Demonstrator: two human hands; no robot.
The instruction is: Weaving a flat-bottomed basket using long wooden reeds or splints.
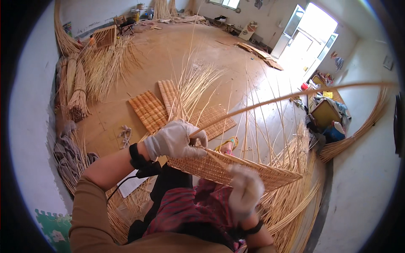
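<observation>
A woven wicker panel point(261, 170) lies tilted across my lap, with thin upright stakes rising from its far edge. My left hand point(177, 139), in a pale work glove, is closed at the panel's left end. Its fingers grip a long wicker rod point(270, 100) that stretches off to the upper right. From beside those fingers a short length of wicker strand point(217, 159) runs over the panel to my right hand point(246, 189). That gloved hand is blurred but looks closed around the strand, in front of the panel's near face.
Finished woven panels point(149, 111) lie on the floor ahead. Loose wicker rods point(291, 185) are heaped at my right. Tied rod bundles point(78, 95) stand along the left wall. A cluttered chair point(327, 111) is at right, and an open door point(303, 42) at the back.
</observation>
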